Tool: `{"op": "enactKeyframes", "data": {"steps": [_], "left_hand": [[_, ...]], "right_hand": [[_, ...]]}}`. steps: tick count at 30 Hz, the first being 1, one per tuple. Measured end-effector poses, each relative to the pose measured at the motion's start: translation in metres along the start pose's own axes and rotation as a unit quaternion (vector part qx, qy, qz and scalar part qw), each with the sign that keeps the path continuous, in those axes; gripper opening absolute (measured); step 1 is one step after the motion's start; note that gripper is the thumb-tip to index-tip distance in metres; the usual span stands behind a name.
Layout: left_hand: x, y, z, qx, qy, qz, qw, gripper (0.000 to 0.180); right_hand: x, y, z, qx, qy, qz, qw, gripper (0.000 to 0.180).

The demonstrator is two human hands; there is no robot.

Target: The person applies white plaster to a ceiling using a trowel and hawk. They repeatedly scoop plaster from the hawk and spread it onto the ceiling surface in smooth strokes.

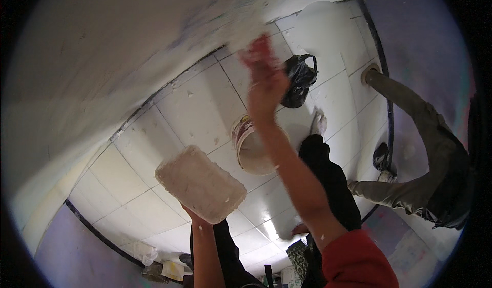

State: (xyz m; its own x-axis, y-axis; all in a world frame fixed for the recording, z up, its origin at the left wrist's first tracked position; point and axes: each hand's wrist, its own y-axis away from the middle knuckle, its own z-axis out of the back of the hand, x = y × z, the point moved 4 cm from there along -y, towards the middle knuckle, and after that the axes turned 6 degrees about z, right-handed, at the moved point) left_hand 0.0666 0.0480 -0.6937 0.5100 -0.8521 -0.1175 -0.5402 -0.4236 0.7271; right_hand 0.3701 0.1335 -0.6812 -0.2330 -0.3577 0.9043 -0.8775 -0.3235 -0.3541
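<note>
No lettering, number or sign can be read. The outer side of the white bucket (256, 152) bears coloured patches, too small and blurred to make out as print, and the green marks on the white container (290, 277) at the lower edge are likewise illegible.

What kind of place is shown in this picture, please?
Probably a room under renovation: a streaked, smeared wall, a bucket on the tiled floor with scattered pale specks, and a paste-coated board held beside it.
</note>
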Motion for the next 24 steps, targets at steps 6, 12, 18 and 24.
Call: {"op": "enactKeyframes", "data": {"steps": [6,12,18,24], "left_hand": [[0.005,-0.003,-0.005,0.008,-0.013,0.011,1.0,0.07],[0.015,-0.006,-0.021,0.006,-0.041,0.003,0.999,0.069],[0.021,-0.008,0.013,-0.08,-0.039,-0.012,0.996,0.068],[0.027,-0.017,-0.002,-0.063,-0.064,-0.047,0.995,0.064]], "right_hand": [[-0.046,-0.144,0.067,-0.155,0.184,0.085,0.967,0.023],[-0.012,-0.049,-0.033,-0.033,0.375,0.04,0.926,0.045],[-0.045,-0.072,0.072,-0.081,-0.058,-0.117,0.988,0.02],[-0.075,-0.173,0.095,-0.203,-0.072,-0.119,0.969,0.018]]}}
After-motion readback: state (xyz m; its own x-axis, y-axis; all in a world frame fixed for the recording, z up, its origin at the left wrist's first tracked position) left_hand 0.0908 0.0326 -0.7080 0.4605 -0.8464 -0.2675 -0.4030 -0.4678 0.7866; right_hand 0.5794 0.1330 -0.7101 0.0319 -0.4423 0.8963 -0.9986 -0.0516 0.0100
